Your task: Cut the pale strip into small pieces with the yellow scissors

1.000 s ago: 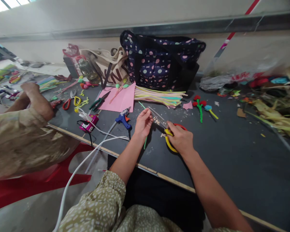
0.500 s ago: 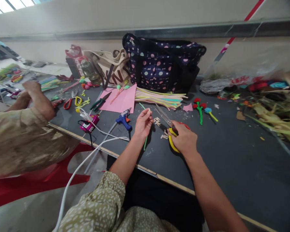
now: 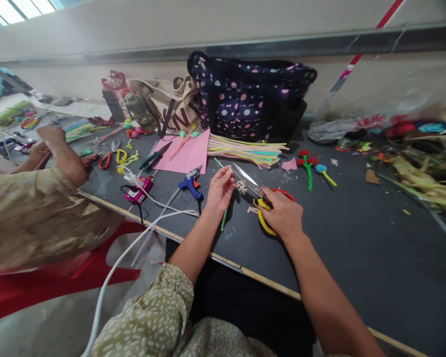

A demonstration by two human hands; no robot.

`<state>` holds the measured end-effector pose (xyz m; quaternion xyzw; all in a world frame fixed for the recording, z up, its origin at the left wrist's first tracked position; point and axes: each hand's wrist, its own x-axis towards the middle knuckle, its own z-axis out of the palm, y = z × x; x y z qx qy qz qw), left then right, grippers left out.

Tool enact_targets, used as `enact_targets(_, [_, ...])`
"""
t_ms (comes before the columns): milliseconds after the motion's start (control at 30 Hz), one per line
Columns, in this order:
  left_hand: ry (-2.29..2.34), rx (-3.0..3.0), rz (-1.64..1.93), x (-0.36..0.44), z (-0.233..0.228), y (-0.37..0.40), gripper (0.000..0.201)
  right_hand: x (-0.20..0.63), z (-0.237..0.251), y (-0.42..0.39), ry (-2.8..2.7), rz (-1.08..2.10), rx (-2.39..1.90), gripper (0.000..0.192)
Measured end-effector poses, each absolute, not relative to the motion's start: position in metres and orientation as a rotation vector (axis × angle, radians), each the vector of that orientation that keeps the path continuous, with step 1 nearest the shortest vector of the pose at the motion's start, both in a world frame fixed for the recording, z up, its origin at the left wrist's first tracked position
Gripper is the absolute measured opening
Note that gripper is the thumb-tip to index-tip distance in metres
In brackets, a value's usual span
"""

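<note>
Scissors (image 3: 258,198), yellow and red handles, lie low over the dark table (image 3: 357,248), gripped in the right hand (image 3: 282,215), blades pointing far-left. Left hand (image 3: 219,191) pinches a green stem (image 3: 223,218) just left of the blades. Blue glue gun (image 3: 189,183) lies further left.

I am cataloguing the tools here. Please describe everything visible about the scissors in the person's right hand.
The scissors have shiny metal blades and plastic loop handles, one yellow, one red. The right hand holds the handles low over the dark table. The blades point up-left toward the left hand, near its fingertips; whether they touch anything is unclear.
</note>
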<state>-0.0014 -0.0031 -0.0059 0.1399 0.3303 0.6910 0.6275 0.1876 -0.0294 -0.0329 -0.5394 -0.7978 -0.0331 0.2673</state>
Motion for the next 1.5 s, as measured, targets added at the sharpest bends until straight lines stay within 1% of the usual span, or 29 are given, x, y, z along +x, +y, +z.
enact_targets(367, [0.866,0.398,1.631,-0.001,-0.006,-0.002,0.031,0.189,-0.035,-0.029,-2.152,-0.165,-1.439,0.036])
enact_targets(667, [0.809,0.418,1.651,-0.002,-0.008,-0.001,0.032,0.19,-0.039,-0.029,-2.167,-0.084,-1.371,0.04])
enact_targets(833, [0.792,0.413,1.641,-0.002,-0.01,-0.001,0.032,0.19,-0.043,-0.029,-2.163,-0.045,-1.356,0.04])
enact_targets(1167, [0.803,0.394,1.627,0.0,-0.008,-0.002,0.03,0.19,-0.042,-0.029,-2.171,-0.056,-1.366,0.037])
enact_targets(1333, [0.794,0.39,1.622,0.001,-0.01,-0.002,0.029,0.189,-0.042,-0.029,-2.166,-0.102,-1.37,0.039])
enact_targets(1500, [0.797,0.347,1.612,0.002,-0.008,-0.003,0.028,0.189,-0.041,-0.03,-2.184,-0.083,-1.385,0.039])
